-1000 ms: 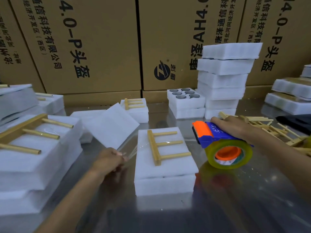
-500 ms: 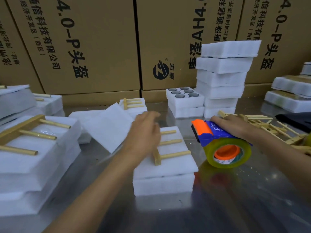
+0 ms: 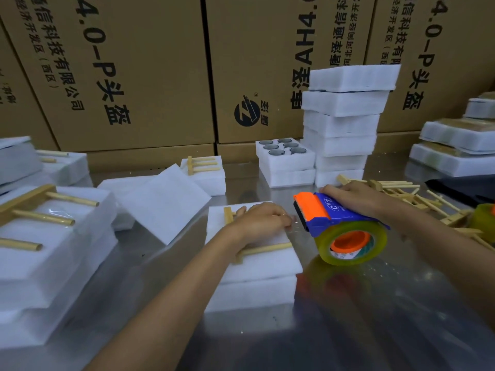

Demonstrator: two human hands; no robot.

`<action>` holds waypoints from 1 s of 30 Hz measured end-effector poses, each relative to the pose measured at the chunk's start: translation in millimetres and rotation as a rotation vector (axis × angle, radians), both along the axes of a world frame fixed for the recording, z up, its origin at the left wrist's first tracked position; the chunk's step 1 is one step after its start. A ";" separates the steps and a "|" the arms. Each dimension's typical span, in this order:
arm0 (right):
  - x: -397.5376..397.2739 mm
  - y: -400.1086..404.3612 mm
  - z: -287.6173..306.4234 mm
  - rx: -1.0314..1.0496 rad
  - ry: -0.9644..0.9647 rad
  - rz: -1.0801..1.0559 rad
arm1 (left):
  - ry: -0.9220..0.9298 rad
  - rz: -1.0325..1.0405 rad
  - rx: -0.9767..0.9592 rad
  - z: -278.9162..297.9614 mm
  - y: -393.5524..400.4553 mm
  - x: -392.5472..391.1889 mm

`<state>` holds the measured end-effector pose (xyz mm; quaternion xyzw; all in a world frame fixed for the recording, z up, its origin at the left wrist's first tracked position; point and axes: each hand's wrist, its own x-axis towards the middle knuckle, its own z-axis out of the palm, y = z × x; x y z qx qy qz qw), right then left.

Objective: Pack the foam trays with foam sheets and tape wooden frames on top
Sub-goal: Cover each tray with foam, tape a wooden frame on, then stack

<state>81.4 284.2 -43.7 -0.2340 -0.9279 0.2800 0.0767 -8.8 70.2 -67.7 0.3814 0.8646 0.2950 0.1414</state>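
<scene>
A white foam tray (image 3: 257,287) covered by a foam sheet lies in the middle of the steel table, with a wooden frame (image 3: 263,249) on top. My left hand (image 3: 261,219) lies over the frame, its fingers at the tray's right edge, pinching what looks like the clear tape's end. My right hand (image 3: 356,196) grips a blue and orange tape dispenser (image 3: 340,231) with a clear tape roll, just right of the tray.
Taped trays with frames are stacked at the left (image 3: 48,236). Loose foam sheets (image 3: 163,202) lie behind the tray. A tall stack of foam trays (image 3: 345,124) and an open tray with holes (image 3: 284,153) stand at the back. Loose wooden frames (image 3: 401,191) lie at the right. Cardboard boxes (image 3: 134,70) form the back wall.
My left hand moved from the tray's left side, across the frame, to its right edge near the dispenser. The right hand and the dispenser barely moved.
</scene>
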 end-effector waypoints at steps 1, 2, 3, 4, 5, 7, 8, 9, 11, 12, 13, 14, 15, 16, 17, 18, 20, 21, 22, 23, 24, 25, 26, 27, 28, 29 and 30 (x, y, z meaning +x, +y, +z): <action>-0.5 -0.2 0.6 0.014 -0.015 0.004 | -0.066 -0.007 0.027 1.3 -1.1 -0.4; -1.0 -0.9 1.0 0.032 -0.034 0.012 | -0.116 -0.011 0.052 2.3 -2.0 -0.4; -1.4 -1.9 1.6 0.046 -0.049 0.019 | -0.158 -0.006 0.080 3.0 -2.4 -1.3; -2.3 -3.2 2.2 0.060 -0.060 0.027 | -0.202 0.008 0.108 3.4 -2.6 -2.7; -3.1 -4.5 2.6 0.079 -0.072 0.040 | -0.248 0.024 0.136 3.7 -3.3 -4.3; -3.6 -5.3 3.0 0.115 -0.097 0.066 | -0.314 0.033 0.158 5.3 -5.0 -5.4; -2.7 -4.1 2.6 0.116 -0.105 0.069 | -0.320 0.034 0.152 5.6 -5.2 -4.5; -1.5 -2.1 2.1 0.101 -0.105 0.065 | -0.307 0.040 0.133 5.5 -4.4 -3.5; 0.2 3.4 0.3 0.054 -0.085 0.041 | -0.237 0.051 0.067 5.0 -2.6 -0.5; 0.2 6.1 -0.9 0.029 -0.073 0.018 | -0.198 0.048 0.040 4.4 -1.6 0.4; -0.3 8.4 -2.0 -0.002 -0.065 -0.011 | -0.163 0.041 0.026 3.2 -0.7 0.6; -1.1 10.4 -3.4 -0.038 -0.059 -0.045 | -0.125 0.039 0.008 2.2 -0.8 0.9; -2.1 12.2 -5.0 -0.070 -0.054 -0.074 | -0.082 0.039 -0.015 2.3 -1.6 2.0; -2.9 13.6 -6.4 -0.096 -0.050 -0.096 | -0.041 0.039 -0.037 3.0 -2.1 3.1; -3.7 14.6 -7.3 -0.116 -0.044 -0.112 | -0.012 0.040 -0.050 3.5 -1.7 2.7; -3.8 15.5 -7.8 -0.128 -0.039 -0.120 | 0.002 0.041 -0.058 3.8 -1.4 2.5; -3.2 16.4 -8.5 -0.135 -0.033 -0.124 | 0.002 0.039 -0.072 4.7 -0.5 1.7; -2.9 16.6 -8.8 -0.137 -0.029 -0.126 | 0.000 0.035 -0.076 5.0 -0.9 1.5; -2.3 16.0 -8.3 -0.136 -0.026 -0.126 | -0.003 0.030 -0.076 5.2 -1.3 0.9; -1.7 14.6 -7.3 -0.128 -0.029 -0.117 | -0.008 0.028 -0.077 4.2 -1.5 -0.2; -1.4 12.7 -5.8 -0.098 -0.043 -0.097 | -0.008 0.029 -0.077 3.8 -2.4 0.2; -1.4 10.5 -3.4 -0.046 -0.063 -0.065 | -0.006 0.035 -0.081 3.1 -2.5 0.3; -1.7 7.5 0.2 0.009 -0.079 -0.030 | 0.003 0.035 -0.088 3.0 -2.4 1.4; -1.9 4.9 3.8 0.052 -0.085 0.000 | 0.022 0.028 -0.100 2.3 -2.0 2.0; -2.1 3.2 6.9 0.082 -0.090 0.030 | 0.041 0.017 -0.109 2.1 -1.9 3.6; -2.0 2.8 9.2 0.105 -0.102 0.059 | 0.051 0.011 -0.111 1.5 -1.7 4.2; -0.7 3.3 10.6 0.123 -0.117 0.083 | 0.052 0.007 -0.105 1.6 -2.0 5.3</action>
